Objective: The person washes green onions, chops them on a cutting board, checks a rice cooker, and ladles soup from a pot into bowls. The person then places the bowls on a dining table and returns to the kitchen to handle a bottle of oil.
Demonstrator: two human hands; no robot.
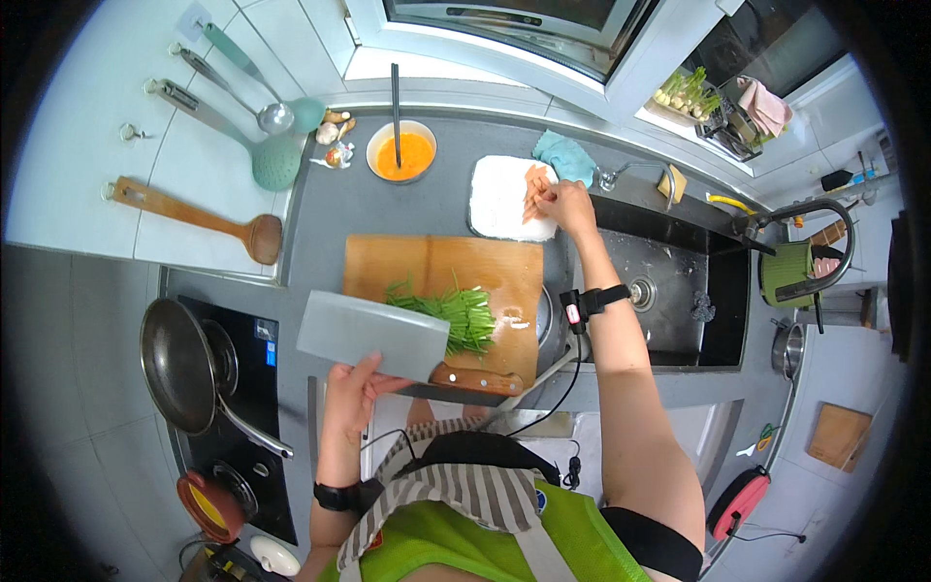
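My left hand (354,393) holds a cleaver (374,335) by its wide metal blade, with the thumb on the flat face. The cleaver's riveted wooden handle (476,379) points right, over the front of a wooden cutting board (385,262). Chopped green stalks, perhaps chives (469,320), lie heaped on the board, partly hidden by the blade. My right hand (569,207) reaches to a white tray (500,200) behind the board. Its fingertips are bunched at orange-pink slices (536,190) on the tray's right side; whether they grip any is hidden.
Behind the board stands a bowl of beaten egg (411,154) with chopsticks (396,109). A teal cloth (566,156) lies beside the tray. The black sink (676,291) is right, under my right forearm. A frying pan (174,367) sits left on the cooktop (258,407).
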